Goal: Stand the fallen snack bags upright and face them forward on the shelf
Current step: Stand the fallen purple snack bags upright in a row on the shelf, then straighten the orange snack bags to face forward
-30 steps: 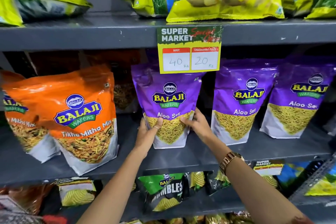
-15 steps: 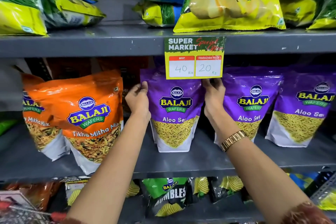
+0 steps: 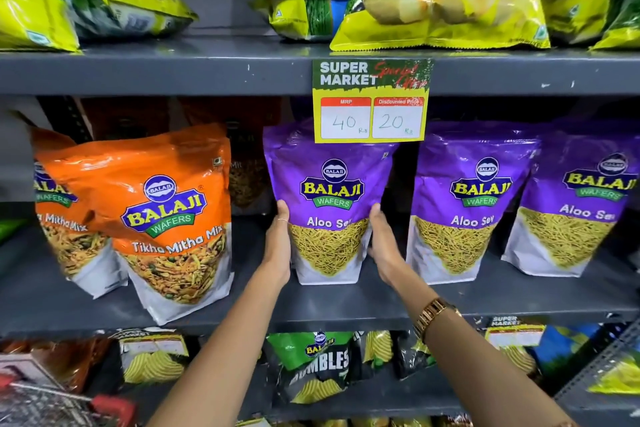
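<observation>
On the middle shelf, the left hand and right hand are now cupping the purple Aloo Sev bag's lower sides, having slid down from its top corners half a second ago; it's standing upright, label forward, so probably done.

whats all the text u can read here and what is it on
"SUPER MARKET", "MRP 40", "Discounted Price 20": price tag on the upper shelf edge; its red script is unreadable.
"BALAJI WAFERS", "Aloo Sev": held purple bag, and the two purple bags right of it.
"BALAJI WAFERS", "Tikha Mitha Mix": orange bag.
"BALAJI", "...UMBLES": green bag, first letter unclear.
Lower price tag: blurred.
</observation>
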{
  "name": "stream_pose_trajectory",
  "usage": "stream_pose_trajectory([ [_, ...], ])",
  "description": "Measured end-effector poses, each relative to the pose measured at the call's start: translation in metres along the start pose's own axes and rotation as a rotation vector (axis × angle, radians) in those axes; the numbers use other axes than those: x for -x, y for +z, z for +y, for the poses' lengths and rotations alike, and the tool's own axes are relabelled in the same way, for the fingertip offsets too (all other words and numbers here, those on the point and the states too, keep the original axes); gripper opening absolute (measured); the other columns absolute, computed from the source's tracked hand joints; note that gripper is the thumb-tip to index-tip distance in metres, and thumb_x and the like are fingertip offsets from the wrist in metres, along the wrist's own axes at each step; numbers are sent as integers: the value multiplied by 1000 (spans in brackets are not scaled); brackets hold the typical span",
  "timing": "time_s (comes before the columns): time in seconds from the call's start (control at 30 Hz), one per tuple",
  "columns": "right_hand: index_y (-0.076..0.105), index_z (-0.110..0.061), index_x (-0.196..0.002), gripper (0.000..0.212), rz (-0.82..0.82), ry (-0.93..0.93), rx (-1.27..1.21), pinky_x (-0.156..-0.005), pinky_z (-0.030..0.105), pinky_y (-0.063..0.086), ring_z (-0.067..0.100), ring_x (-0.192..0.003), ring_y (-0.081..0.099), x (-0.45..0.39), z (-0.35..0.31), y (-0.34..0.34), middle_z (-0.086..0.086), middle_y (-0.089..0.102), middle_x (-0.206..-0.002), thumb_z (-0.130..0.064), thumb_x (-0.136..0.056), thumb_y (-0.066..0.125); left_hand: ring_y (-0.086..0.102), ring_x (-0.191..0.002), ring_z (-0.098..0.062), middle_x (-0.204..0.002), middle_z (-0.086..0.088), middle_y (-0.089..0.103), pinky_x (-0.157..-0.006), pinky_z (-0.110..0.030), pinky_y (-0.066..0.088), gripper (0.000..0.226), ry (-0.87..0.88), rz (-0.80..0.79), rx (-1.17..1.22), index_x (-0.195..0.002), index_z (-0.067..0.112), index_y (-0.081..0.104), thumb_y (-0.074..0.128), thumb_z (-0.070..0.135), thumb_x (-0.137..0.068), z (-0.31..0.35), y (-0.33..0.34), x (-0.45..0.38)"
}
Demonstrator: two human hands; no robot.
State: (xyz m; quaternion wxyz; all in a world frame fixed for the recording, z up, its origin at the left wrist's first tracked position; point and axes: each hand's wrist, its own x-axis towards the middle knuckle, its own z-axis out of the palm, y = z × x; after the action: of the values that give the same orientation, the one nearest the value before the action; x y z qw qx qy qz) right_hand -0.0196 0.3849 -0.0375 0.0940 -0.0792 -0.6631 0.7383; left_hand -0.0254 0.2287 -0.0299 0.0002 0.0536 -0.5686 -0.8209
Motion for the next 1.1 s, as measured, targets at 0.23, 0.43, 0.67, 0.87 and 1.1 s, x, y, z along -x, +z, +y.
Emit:
stream_pose_trajectory([
  [0.23, 35, -11, -132, 40, 104, -145, 62, -106, 39, 37, 26, -124, 47, 9, 14, 3, 9, 51, -130, -30, -97, 37, 66, -89, -14, -99, 1, 70, -79, -29, 51, 29, 84, 79, 46, -100, 25, 60, 41, 43, -91, -2, 3, 4],
  [0.43, 44, 9, -119, 36, 480, -655, 347, -107, 16, 27, 24, -114, 40, 39, 10, 25, 29, 47, -121, -14, -91, 46, 60, -79, -22, -83, -10, 65, -79, -34, 44, 24, 418, 399, -30, -77, 19, 60, 40, 14, -90, 11, -31, 23],
  [0.67, 54, 7, -101, 20, 366, -799, 424, -87, 25, 40, 33, -96, 50, 54, 5, 77, 27, 55, -102, -7, -88, 50, 55, -42, -5, -61, -5, 59, -47, -26, 48, 25, 567, 498, -37, -71, 22, 53, 42, 16, -92, 48, -83, 46],
  [0.87, 53, -11, -105, 21, 111, -737, 385, -71, 25, 39, 6, -72, 41, 53, 6, 127, -1, 48, -92, -23, -90, 45, 57, -59, -17, -64, -8, 56, -58, -31, 46, 17, 677, 733, -100, -82, 10, 56, 56, 27, -82, 62, -125, 59],
  [1.1, 40, -14, -129, 46, -300, -328, 303, -91, 24, 45, 12, -105, 55, 48, 19, 179, 10, 50, -131, -34, -90, 53, 53, -117, -23, -130, -8, 55, -92, -28, 37, 67, 398, 625, -359, -125, 14, 44, 64, 51, -73, 55, -170, 52],
])
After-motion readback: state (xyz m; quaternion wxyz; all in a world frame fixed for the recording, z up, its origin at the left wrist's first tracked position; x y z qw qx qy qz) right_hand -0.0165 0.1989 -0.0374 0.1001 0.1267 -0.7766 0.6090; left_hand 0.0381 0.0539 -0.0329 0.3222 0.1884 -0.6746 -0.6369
